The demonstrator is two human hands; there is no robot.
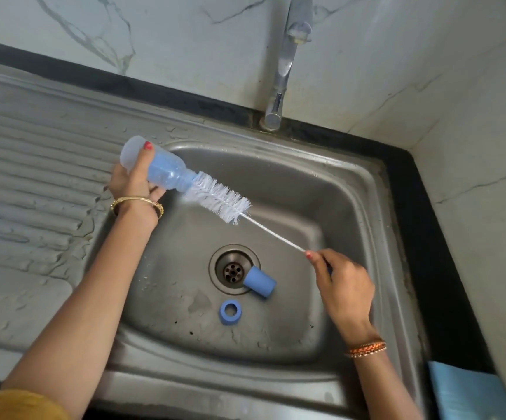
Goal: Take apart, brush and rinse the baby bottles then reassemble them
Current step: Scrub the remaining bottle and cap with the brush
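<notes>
Head view
Bottle (154, 165): tilted over the sink (367, 183), gripped by the left hand (133, 183) so its mouth faces the brush.
Brush (218, 197): bristles at the mouth; right hand (342, 286) pinches its wire handle.
Cap (259, 282), ring (230, 312): in the basin, likely awaiting brushing.

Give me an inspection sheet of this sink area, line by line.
Surface: steel sink with a ribbed draining board on its left, stained and wet.
Job's things: bottle held tilted over the basin; brush bristles at its mouth; blue cap lying by the drain; blue ring on the basin floor.
Clutter: blue cloth at the lower right.
Hands: left hand grips the bottle; right hand pinches the brush wire.
Cables: nothing seen.
Surroundings: tap, no water running; marbled wall.
</notes>
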